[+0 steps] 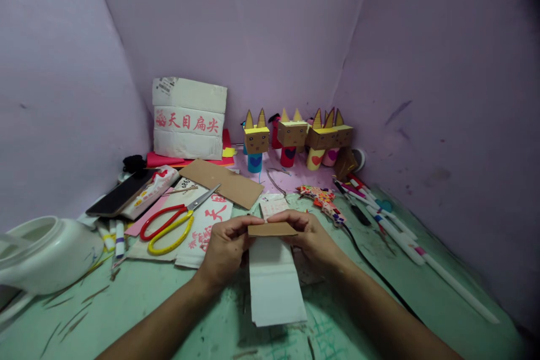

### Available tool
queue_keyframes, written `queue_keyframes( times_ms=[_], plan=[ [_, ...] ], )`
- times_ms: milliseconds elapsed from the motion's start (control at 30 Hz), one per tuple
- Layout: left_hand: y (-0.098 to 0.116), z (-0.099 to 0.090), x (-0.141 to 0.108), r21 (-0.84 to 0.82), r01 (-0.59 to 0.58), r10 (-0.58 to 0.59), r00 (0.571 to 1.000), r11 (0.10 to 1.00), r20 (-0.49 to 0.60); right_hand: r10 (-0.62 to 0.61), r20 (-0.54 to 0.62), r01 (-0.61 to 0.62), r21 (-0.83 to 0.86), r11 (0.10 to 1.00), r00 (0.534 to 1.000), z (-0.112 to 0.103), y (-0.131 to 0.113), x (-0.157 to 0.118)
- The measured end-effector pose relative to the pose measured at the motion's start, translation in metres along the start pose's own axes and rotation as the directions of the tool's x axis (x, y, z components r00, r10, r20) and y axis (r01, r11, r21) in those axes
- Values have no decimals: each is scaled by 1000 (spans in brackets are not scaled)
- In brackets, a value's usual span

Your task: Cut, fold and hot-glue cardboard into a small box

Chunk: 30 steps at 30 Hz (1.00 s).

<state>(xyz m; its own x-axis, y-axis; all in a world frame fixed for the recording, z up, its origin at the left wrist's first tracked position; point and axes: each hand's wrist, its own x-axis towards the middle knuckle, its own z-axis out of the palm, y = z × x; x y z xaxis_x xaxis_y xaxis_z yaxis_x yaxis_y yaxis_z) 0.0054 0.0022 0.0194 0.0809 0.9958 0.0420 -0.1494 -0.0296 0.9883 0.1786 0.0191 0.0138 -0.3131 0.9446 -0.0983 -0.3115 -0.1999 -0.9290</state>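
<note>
A strip of cardboard point(276, 287), white on one face and brown on the other, is held between my two hands over the green table. Its upper end is bent, showing a narrow brown flap, while the white part hangs down toward me. My left hand point(226, 244) pinches the left side near the fold. On the opposite side, my right hand point(314, 236) grips the same strip with the thumb and fingers at the fold. Left of my hands, scissors point(172, 230) with one red and one yellow handle lie partly spread on printed cardboard point(206, 236).
Several box-headed cardboard figures point(255, 143) stand at the back. A printed white carton piece point(189, 118) leans on the wall. A brown cardboard sheet point(223, 183) lies behind the scissors. A white teapot point(50, 253) stands left; a glue gun point(323, 199) and markers point(396, 230) lie right.
</note>
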Motion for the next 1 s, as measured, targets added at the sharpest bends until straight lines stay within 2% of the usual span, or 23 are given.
queue_keyframes(
  times_ms=[100,167,267,367,433,533,567,600,633,767,867,933,1000],
  plan=[
    [-1,-4,1,57,-110,113,992,992,-49,81,28,-81,9,997,996,-2,-7,0],
    [-2,-6,1,99,-197,204,977,975,-66,148,63,-153,74,985,987,-3,-11,-2],
    [-2,-8,-2,172,-333,342,939,927,-27,237,164,-265,180,947,958,-1,-13,-5],
    [-4,-7,-7,212,-468,462,883,858,80,291,252,-339,174,924,923,3,-6,-8],
    [-6,-5,-9,214,-549,530,836,808,144,333,263,-376,135,917,906,6,-1,-9],
    [-9,-4,-10,222,-663,630,749,715,207,342,252,-377,102,921,905,7,3,-10],
    [-9,-4,-11,233,-687,651,727,688,219,334,257,-367,94,925,907,7,4,-10],
    [-9,-4,-11,252,-689,653,725,680,221,323,266,-356,83,931,908,6,4,-9],
    [-9,-4,-12,276,-670,635,742,689,216,310,276,-341,70,937,910,5,4,-9],
    [-6,-1,-15,314,-516,486,856,797,176,265,293,-293,56,954,919,2,5,-9],
    [-3,2,-15,292,-424,407,905,857,120,353,246,-383,88,919,903,0,5,-9],
    [-2,3,-11,243,-273,278,961,931,14,387,225,-419,119,900,894,-2,4,-7],
    [-2,3,-5,106,-79,90,991,991,-99,355,198,-384,130,914,914,-4,-2,-2]
  ],
)
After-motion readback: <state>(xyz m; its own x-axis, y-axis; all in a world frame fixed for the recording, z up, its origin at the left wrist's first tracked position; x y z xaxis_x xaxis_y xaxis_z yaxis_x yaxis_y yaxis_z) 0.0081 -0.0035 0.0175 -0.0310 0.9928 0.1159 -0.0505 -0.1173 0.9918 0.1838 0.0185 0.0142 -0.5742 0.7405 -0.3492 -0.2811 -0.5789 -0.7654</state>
